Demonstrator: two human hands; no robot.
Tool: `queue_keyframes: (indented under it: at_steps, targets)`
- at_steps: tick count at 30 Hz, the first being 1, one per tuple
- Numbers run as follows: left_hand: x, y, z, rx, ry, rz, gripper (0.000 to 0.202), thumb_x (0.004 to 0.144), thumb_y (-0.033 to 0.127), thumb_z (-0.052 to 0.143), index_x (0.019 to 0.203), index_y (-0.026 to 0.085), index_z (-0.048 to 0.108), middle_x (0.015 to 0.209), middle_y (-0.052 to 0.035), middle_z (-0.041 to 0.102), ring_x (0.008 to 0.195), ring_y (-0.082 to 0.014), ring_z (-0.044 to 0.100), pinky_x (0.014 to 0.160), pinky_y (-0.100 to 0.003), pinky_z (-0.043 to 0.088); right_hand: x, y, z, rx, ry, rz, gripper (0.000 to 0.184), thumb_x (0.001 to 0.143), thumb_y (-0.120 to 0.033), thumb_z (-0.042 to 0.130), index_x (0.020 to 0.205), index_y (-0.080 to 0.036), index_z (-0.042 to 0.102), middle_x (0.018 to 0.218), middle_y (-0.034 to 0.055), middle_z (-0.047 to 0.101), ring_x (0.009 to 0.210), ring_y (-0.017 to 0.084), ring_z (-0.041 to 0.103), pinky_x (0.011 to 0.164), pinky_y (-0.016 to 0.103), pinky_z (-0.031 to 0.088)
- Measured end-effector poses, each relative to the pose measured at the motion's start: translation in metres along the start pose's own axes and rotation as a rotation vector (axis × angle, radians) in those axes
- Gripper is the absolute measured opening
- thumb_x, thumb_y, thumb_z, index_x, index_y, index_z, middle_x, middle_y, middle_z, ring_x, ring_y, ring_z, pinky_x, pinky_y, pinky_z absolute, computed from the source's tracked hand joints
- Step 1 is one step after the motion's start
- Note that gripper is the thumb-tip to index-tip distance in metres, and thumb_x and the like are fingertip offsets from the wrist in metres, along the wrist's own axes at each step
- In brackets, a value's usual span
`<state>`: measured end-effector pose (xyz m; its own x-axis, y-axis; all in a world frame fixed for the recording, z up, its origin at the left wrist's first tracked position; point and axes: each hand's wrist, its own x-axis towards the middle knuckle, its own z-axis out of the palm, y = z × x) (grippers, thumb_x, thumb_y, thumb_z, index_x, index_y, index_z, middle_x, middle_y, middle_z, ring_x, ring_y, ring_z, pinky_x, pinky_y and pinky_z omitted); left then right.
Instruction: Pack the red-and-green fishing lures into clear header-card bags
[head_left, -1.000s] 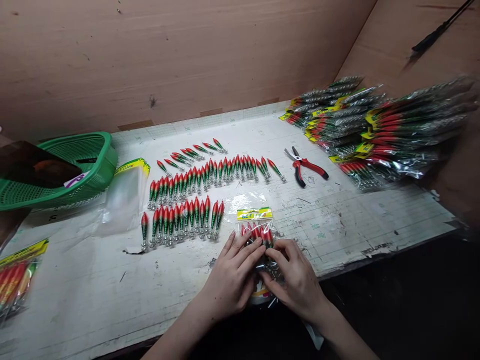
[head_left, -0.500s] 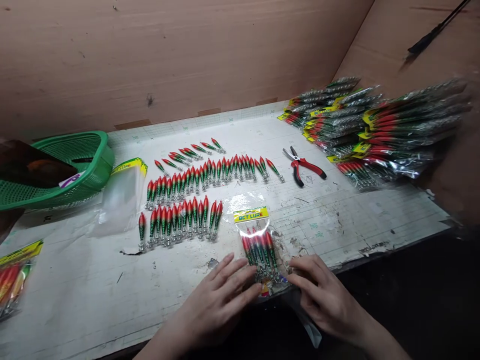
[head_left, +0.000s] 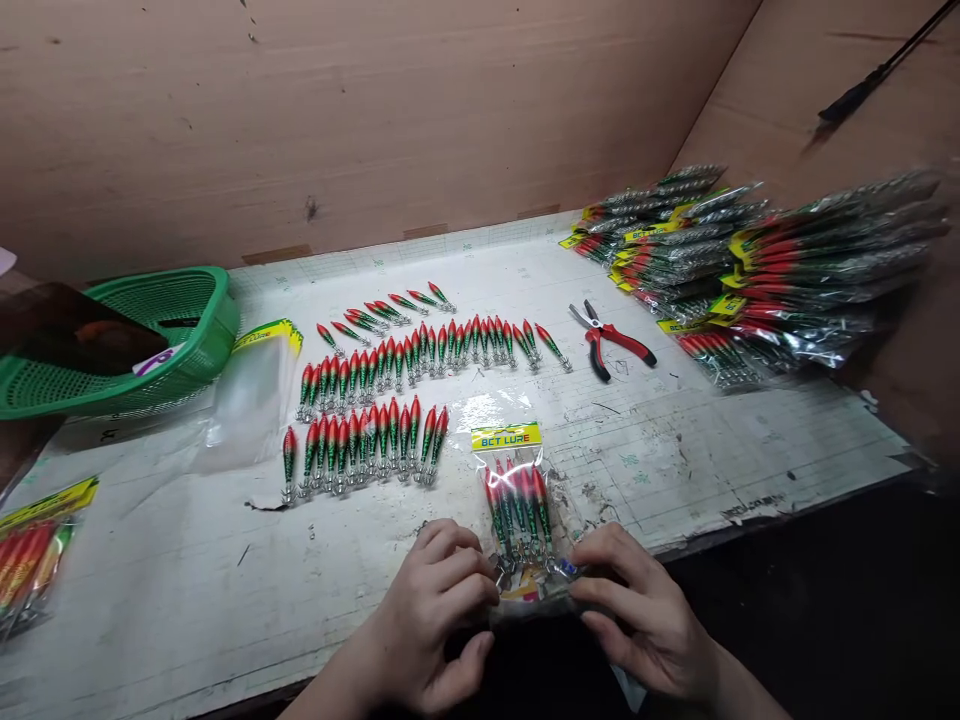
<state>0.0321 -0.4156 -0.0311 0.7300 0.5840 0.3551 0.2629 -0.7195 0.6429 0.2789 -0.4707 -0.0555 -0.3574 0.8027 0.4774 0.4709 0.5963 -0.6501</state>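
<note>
A clear plastic bag [head_left: 506, 438] with a yellow BCT LURE header lies at the table's front edge. Inside are several red-and-green squid lures [head_left: 517, 505], red tips towards the header, hooks towards me. At the bag's lower left edge, the curled fingers of my left hand [head_left: 439, 610] grip it, the thumb lower down. My right hand [head_left: 645, 605] pinches the lower right corner between fingers and thumb. Some clear plastic hangs below the right hand, over the table edge. Where the fingertips meet the film is partly hidden.
Loose lures [head_left: 367, 445] lie in rows beyond my left hand. Red-handled pliers [head_left: 611, 340] rest right of them. Packed lure bags [head_left: 795, 280] are piled at the back right. A green basket [head_left: 217, 310], flat header bags [head_left: 255, 390] and another filled bag [head_left: 34, 560] are on the left.
My left hand has drawn back from over the hooks to the bag's lower left edge, its fingers more curled. My right hand stays at the right corner. The view has shifted slightly.
</note>
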Motion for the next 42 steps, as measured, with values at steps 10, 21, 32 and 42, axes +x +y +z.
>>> queue_keyframes:
  at_steps: [10, 21, 32, 42]
  targets:
    - [0.024, -0.012, 0.017, 0.320, -0.215, -0.113, 0.063, 0.082, 0.038, 0.057, 0.137, 0.015, 0.036, 0.145, -0.0129, 0.040, 0.138, -0.0300, 0.026, 0.111, -0.055, 0.026, 0.008, -0.004, -0.002, -0.030, 0.027, 0.092, 0.014, 0.086, -0.014, 0.053, 0.077, -0.019, 0.062, 0.081, 0.0060, 0.064, 0.073, 0.016, 0.057, 0.062, 0.030, 0.050]
    - [0.022, -0.016, 0.019, 0.335, -0.192, -0.107, 0.059, 0.081, 0.019, 0.053, 0.137, 0.014, 0.035, 0.145, -0.0131, 0.040, 0.140, -0.0264, 0.022, 0.112, -0.054, 0.026, 0.016, 0.000, 0.012, -0.274, 0.024, 0.123, 0.028, 0.082, -0.014, 0.056, 0.109, -0.020, 0.055, 0.101, 0.0100, 0.057, 0.090, 0.021, 0.056, 0.074, 0.036, 0.053]
    - [0.043, -0.031, 0.014, 0.339, -0.157, -0.107, 0.051, 0.079, 0.024, 0.054, 0.128, 0.016, 0.044, 0.128, -0.0147, 0.054, 0.130, -0.0295, 0.040, 0.110, -0.054, 0.029, 0.035, 0.014, 0.028, -0.271, 0.071, 0.128, 0.018, 0.084, -0.011, 0.051, 0.099, -0.021, 0.055, 0.097, 0.0076, 0.057, 0.090, 0.020, 0.056, 0.076, 0.035, 0.051]
    - [0.053, -0.039, 0.014, 0.327, -0.118, -0.140, 0.061, 0.072, 0.020, 0.052, 0.132, 0.015, 0.043, 0.132, -0.0150, 0.049, 0.127, -0.0302, 0.039, 0.108, -0.052, 0.032, 0.049, 0.019, 0.030, -0.220, 0.023, 0.195, 0.020, 0.079, -0.009, 0.051, 0.096, -0.020, 0.053, 0.097, 0.0076, 0.053, 0.089, 0.020, 0.053, 0.075, 0.035, 0.050]
